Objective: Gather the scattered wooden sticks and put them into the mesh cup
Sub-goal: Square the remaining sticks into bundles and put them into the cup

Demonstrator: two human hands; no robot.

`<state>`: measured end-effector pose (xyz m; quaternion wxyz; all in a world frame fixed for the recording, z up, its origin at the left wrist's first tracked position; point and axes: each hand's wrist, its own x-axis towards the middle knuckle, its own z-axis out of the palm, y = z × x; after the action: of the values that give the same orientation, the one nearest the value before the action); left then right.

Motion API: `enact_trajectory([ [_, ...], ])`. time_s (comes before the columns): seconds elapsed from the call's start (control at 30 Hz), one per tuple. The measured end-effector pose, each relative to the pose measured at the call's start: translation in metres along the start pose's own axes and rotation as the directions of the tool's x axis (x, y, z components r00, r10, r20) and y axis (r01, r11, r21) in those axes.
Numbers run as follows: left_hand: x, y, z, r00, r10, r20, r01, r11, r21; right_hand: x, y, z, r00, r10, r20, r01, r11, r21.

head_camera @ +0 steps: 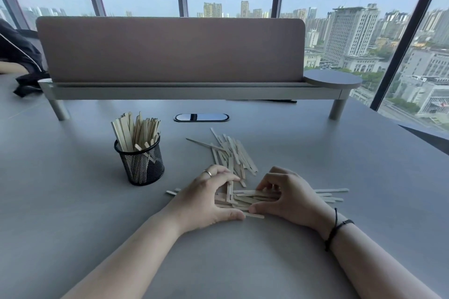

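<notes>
Pale wooden sticks (245,198), light, stiff and slippery, lie heaped on the grey worktop (73,201) right of the mesh cup (142,165); left hand (209,199) and right hand (286,195) curl around the near bundle, best squeezed mid-length.

No text, label, brand, number or sign can be read anywhere in the view. The black wire-mesh cup (140,162), the pale flat wooden sticks (233,153) and the grey tabletop (73,201) bear no markings; the distant buildings show no legible lettering.
</notes>
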<state>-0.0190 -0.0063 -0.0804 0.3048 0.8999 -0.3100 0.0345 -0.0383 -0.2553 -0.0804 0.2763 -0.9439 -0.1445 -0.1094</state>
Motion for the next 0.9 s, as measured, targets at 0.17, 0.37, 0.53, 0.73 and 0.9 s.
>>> enact_trajectory([
  [0.17, -0.007, 0.008, 0.001, 0.999, 0.006, 0.052, -0.009, 0.998, 0.068, 0.003, -0.018, 0.011, 0.998, -0.028, -0.064, 0.027, 0.999, -0.017],
  [0.37, -0.013, 0.015, -0.005, 0.999, -0.008, 0.051, -0.002, 0.977, 0.212, -0.015, 0.010, -0.032, 0.889, 0.172, -0.425, -0.262, 0.951, -0.163],
  [0.53, -0.015, 0.002, -0.009, 0.985, -0.143, 0.095, 0.111, 0.952, 0.287, -0.032, 0.066, -0.050, 0.804, 0.564, -0.189, -0.594, 0.776, -0.212],
  [0.73, -0.012, -0.004, -0.006, 0.977, -0.164, 0.140, 0.119, 0.951, 0.285, -0.016, 0.033, -0.016, 0.899, 0.433, -0.064, -0.433, 0.859, -0.274],
  [0.9, -0.012, -0.004, -0.006, 0.980, -0.148, 0.131, 0.111, 0.961, 0.253, -0.006, -0.003, 0.005, 0.947, 0.318, -0.047, -0.319, 0.917, -0.239],
])
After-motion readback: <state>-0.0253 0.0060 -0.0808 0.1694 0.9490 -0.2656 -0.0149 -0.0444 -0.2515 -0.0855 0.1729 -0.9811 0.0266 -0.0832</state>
